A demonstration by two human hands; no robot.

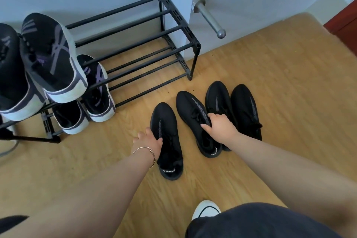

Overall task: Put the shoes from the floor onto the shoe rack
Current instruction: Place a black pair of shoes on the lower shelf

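Several black knit shoes lie on the wooden floor in front of the black metal shoe rack [135,31]. My left hand [147,143] grips the left side of the nearest black shoe [168,135]. My right hand [220,125] closes on the opening of the second black shoe [193,114]. Both shoes still rest on the floor. Two more black shoes [245,110] lie side by side to the right of my right hand. The right half of both rack shelves is bare bars.
Black-and-white sneakers [52,60] fill the rack's left side on both shelves. A metal door stopper [210,17] sticks out of the white wall by the rack's right end. My white shoe [205,209] stands at the bottom. A red door edge [343,25] is far right.
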